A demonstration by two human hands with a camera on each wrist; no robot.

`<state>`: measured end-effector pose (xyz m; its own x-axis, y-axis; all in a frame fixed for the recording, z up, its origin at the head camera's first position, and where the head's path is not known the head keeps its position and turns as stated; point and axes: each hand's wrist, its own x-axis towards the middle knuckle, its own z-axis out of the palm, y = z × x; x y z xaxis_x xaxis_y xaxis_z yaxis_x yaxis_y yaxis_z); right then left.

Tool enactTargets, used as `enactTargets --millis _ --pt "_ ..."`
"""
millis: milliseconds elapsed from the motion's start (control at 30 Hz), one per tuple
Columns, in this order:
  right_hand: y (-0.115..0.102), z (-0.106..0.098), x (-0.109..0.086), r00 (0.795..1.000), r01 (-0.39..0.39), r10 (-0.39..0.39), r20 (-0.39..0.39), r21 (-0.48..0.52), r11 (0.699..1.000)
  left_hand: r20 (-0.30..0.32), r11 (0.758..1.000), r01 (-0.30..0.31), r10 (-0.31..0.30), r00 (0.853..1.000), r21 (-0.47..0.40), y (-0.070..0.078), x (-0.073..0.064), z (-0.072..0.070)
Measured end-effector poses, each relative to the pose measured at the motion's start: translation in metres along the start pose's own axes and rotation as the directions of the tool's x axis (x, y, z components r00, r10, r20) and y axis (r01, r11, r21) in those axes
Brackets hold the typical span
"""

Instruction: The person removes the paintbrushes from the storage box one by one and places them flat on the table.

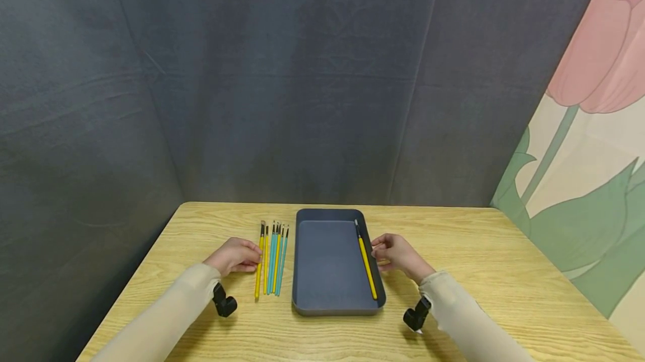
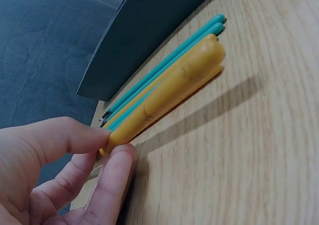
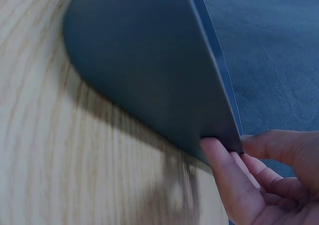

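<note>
My left hand (image 1: 235, 255) pinches a thick yellow paintbrush (image 1: 258, 275) between thumb and fingers. In the left wrist view the rounded handle end of this paintbrush (image 2: 187, 68) points up and away from the fingertips. Just right of it lie several thinner paintbrushes, turquoise (image 1: 283, 267) and yellow (image 1: 266, 267), roughly side by side with bristles toward the back. At the right side of a dark grey tray (image 1: 327, 264), my right hand (image 1: 400, 254) grips the rim; the right wrist view shows fingers on the outer wall (image 3: 144, 70) and the thumb at the edge.
One yellow paintbrush (image 1: 367, 264) lies inside the tray along its right wall. The wooden table (image 1: 453, 239) ends at a dark grey curtain (image 1: 282, 99) behind. A wall with a painted tulip (image 1: 589, 48) rises on the right.
</note>
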<state>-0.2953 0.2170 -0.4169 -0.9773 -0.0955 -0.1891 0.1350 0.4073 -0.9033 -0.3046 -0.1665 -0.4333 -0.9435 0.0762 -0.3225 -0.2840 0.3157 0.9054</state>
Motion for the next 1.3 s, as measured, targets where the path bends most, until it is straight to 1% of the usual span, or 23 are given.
enactTargets --millis 433,733,900,1067,1300 --pt "-0.0011 0.0004 0.0021 1.0 0.011 -0.011 -0.001 -0.007 1.0 0.003 0.999 0.019 -0.019 1.0 0.033 0.0023 0.0059 0.0" --pt "-0.001 -0.0002 0.0019 1.0 0.011 -0.011 0.001 -0.014 1.0 0.012 0.993 0.014 -0.015 1.0 0.115 0.0065 0.0088 0.0023" --pt "-0.0011 -0.0006 0.0022 1.0 0.019 -0.019 0.003 -0.013 1.0 0.008 0.992 0.016 -0.018 1.0 0.122 0.0089 0.0089 0.0034" --pt "0.0001 -0.0004 0.0014 1.0 0.013 -0.013 0.004 -0.004 1.0 0.008 0.993 0.027 -0.029 1.0 0.118 0.0094 0.0051 0.0045" --pt "0.002 0.0012 0.0009 1.0 0.012 -0.012 -0.006 0.001 1.0 0.025 0.997 0.025 -0.026 0.999 0.069 0.0044 0.005 0.0017"
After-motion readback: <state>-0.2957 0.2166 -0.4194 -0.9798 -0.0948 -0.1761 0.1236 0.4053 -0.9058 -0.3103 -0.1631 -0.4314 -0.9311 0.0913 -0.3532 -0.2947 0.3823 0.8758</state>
